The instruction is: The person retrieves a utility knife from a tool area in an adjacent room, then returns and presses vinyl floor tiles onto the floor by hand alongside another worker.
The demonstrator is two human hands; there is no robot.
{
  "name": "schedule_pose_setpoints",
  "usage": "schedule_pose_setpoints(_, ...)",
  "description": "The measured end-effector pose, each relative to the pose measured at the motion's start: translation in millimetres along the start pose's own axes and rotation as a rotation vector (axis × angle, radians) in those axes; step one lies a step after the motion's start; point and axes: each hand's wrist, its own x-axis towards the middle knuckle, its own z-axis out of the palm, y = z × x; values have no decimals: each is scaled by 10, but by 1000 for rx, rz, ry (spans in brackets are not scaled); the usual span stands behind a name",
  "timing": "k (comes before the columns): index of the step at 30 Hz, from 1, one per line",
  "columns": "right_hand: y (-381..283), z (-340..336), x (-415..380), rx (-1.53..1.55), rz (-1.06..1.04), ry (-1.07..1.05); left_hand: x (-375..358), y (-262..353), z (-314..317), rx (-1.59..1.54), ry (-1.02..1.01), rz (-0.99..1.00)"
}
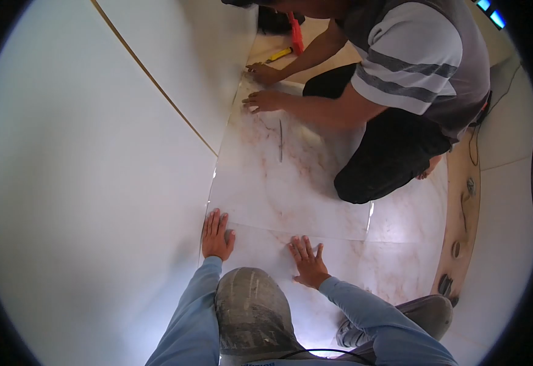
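My 2 hands, left (217,236) and right (308,263), lie open, palms down, on the marbled sheet (321,253), left beside the wall (96,201). Sheet's on the floor, under my co-worker's (400,79) 2 hands too.

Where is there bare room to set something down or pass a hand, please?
The marbled sheet is bare between your left hand and right hand, and ahead of them below the thin dark line. Another patch lies between the co-worker's knee and the tan band. It is crowded around the co-worker's hands, yellow cutter and red object.
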Motion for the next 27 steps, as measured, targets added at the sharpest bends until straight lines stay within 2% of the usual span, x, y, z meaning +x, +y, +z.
schedule_pose_setpoints(27, 14, 100, 24, -7, -11, 39, 3, -10, 19, 26, -33, -17)
